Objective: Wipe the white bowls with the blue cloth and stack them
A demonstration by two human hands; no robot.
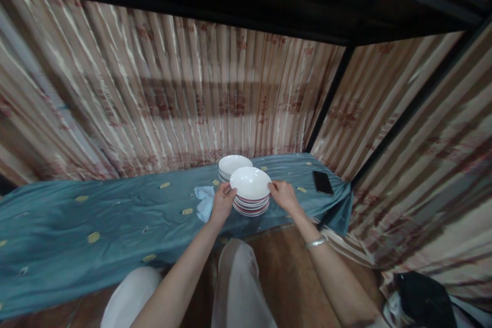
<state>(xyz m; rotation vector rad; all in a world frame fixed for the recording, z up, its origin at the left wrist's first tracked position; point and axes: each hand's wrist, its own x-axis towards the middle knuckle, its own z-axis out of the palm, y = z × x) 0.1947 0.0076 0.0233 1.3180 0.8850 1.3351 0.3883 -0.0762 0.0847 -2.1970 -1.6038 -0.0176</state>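
Observation:
A white plate [250, 182] with a deep, bowl-like shape is pinched at its rim between my two hands. My left hand [223, 202] grips the left edge, fingers closed. On the opposite edge my right hand [282, 193] has thumb and fingers closed too. Right below is a stack of similar plates [251, 208], some with red rims; whether the held plate touches it, I cannot tell. Behind stands a second stack of white plates [235, 164], partly covered by the held one. A light blue cloth [205, 203] lies crumpled just left of my left hand.
A teal patterned sheet [126, 215] covers the low bed surface. A dark phone or tablet [323, 183] lies at its right end. Black frame posts [331, 100] and a dark overhead beam enclose the space, with pleated curtains [215, 82] behind. A black item [425, 300] sits at lower right.

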